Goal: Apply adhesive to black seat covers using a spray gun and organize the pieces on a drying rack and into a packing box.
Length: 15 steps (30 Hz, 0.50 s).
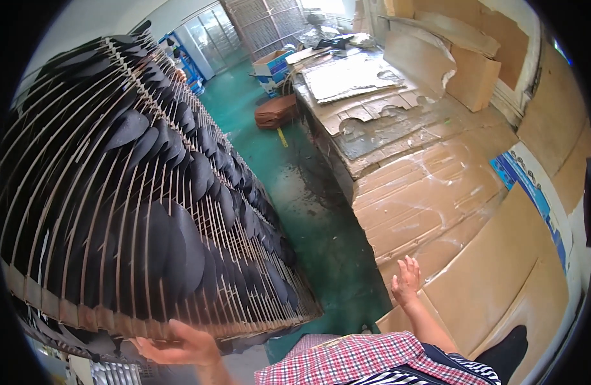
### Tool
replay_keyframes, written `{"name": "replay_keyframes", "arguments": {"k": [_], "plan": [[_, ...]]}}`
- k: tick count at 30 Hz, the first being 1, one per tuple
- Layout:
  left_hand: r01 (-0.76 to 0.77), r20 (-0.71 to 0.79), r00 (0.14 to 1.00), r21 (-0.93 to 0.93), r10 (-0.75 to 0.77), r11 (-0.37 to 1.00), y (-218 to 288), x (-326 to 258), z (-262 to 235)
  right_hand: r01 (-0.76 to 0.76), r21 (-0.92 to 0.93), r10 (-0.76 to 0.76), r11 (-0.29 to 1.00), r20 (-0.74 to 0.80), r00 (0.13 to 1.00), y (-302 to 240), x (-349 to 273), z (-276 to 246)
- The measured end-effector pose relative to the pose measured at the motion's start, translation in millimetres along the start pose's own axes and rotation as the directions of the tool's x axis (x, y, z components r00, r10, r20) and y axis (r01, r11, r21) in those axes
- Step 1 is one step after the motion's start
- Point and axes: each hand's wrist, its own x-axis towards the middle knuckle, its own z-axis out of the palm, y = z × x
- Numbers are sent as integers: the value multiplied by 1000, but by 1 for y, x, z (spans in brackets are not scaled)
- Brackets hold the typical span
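Note:
A tall wire drying rack (87,314) fills the left side. Its many thin rods carry rows of flat, black, rounded pieces (186,250). My left hand (183,348) is at the rack's near lower rail, thumb raised across the rail and fingers stretched out to the left. It is slightly smeared, and I cannot tell how firmly it touches the rail. To the right, my right hand (408,280) is raised over the edge of the cardboard-covered bench (430,192), its fingers apart and holding nothing. One black flat piece (506,354) lies on the cardboard at the lower right.
A green floor aisle (315,237) runs between rack and bench. Beside the bench's far end are a brown bundle (275,112) and a blue-and-white box (272,67). A white sheet (347,78) lies on the bench, with cardboard (475,77) against the wall.

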Motion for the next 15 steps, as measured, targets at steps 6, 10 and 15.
{"name": "replay_keyframes", "arguments": {"k": [6, 10, 15], "plan": [[39, -35, 999, -38, -40, 999, 11, -4, 34, 74, 28, -71, 997, -85, 994, -14, 48, 28], [63, -94, 993, -91, -72, 994, 3, -12, 87, 39, 1, -38, 999, -36, 999, -12, 56, 59], [27, -179, 982, -153, -54, 988, 6, -6, 167, 84, -98, -92, 992, -82, 992, -1, 53, 87]]}}
